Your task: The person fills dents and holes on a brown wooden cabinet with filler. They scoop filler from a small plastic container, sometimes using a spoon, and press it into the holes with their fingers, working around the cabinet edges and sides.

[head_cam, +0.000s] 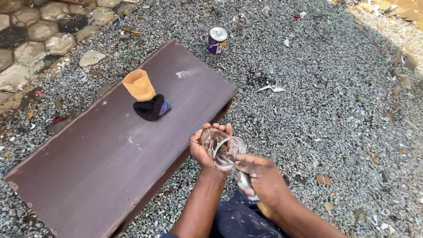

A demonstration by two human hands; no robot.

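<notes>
From the head view, a clear jar (222, 150) smeared with paste is cradled in the left hand (203, 150), whose fingers are curled around its far side. It is held just off the near edge of the brown board (101, 150), its mouth tilted toward the right hand (260, 176). The right fingers are closed on a scraper (243, 178), whose tip is pushed into the mouth. The scraper's long axis runs along the jar's.

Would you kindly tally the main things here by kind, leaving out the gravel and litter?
Brown panels: 1
Tin cans: 1
Clear jars: 1
Tools in the right hand: 1
Yellow papers: 1
Dark cloths: 1
Total: 6
</notes>
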